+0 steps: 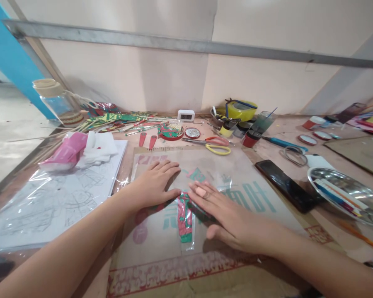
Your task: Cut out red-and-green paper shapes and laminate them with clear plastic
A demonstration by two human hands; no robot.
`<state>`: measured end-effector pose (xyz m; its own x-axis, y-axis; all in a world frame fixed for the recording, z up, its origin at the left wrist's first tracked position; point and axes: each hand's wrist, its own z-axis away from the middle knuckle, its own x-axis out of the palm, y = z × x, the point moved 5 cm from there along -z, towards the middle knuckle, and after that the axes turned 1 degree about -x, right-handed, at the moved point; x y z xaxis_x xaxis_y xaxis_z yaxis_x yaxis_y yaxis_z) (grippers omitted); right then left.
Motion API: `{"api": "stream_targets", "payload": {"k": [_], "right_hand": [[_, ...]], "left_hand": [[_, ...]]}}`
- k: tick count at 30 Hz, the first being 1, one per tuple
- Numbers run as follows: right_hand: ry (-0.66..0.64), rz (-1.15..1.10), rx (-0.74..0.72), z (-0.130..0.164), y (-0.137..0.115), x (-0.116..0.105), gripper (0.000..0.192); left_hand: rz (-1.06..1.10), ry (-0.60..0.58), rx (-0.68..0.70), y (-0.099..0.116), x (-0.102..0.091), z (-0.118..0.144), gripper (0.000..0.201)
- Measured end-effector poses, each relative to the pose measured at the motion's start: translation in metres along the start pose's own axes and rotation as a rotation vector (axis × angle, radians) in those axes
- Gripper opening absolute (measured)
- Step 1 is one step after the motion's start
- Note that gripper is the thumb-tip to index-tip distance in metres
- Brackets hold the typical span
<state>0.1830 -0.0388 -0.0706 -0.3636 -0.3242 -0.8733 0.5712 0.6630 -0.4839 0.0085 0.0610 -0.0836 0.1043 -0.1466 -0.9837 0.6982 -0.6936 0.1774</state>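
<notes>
A narrow red and green painted strip [185,217] lies upright in view on a clear plastic sheet [155,242], which covers printed cardboard [143,285]. My left hand [157,182] rests flat on the sheet to the strip's left, fingers spread, thumb tip at its upper end. From the right, my right hand [226,215] lies palm down with fingers stretched out, its fingertips beside the strip's top. A pale bandage or tape [201,191] wraps one right finger. Beyond the fingertips sits a small green and pink piece [197,174]. Neither hand visibly grips anything.
Scissors [217,148], a small clock [185,115] and a red lid of painted scraps [170,132] stand behind the sheet. To the right are a black phone [284,184] and a metal bowl [345,194]. Sketch papers [34,219] and a pink tissue pack [66,151] lie left.
</notes>
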Motion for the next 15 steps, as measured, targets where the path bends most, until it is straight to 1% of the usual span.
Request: {"api": "stream_targets", "payload": {"k": [3, 6, 8, 11, 13, 15], "right_hand": [[-0.035, 0.036, 0.073, -0.003, 0.012, 0.005, 0.088], [-0.098, 0.066, 0.104, -0.007, 0.014, 0.012, 0.091], [-0.135, 0.073, 0.091, -0.009, 0.010, 0.017, 0.091], [-0.178, 0.049, 0.034, -0.008, 0.001, 0.020, 0.088], [-0.187, -0.004, -0.005, -0.008, -0.007, 0.017, 0.081], [-0.193, -0.139, -0.062, -0.007, -0.016, 0.009, 0.063]], "left_hand": [[0.013, 0.013, 0.006, 0.000, 0.000, 0.000, 0.068], [0.010, 0.019, 0.018, 0.000, 0.000, 0.000, 0.068], [0.003, 0.023, 0.021, 0.001, 0.000, 0.000, 0.067], [0.002, 0.029, 0.016, 0.001, 0.000, 0.001, 0.065], [0.010, 0.031, 0.008, 0.001, -0.001, 0.001, 0.065], [0.020, 0.029, 0.001, 0.001, -0.002, 0.001, 0.066]]}}
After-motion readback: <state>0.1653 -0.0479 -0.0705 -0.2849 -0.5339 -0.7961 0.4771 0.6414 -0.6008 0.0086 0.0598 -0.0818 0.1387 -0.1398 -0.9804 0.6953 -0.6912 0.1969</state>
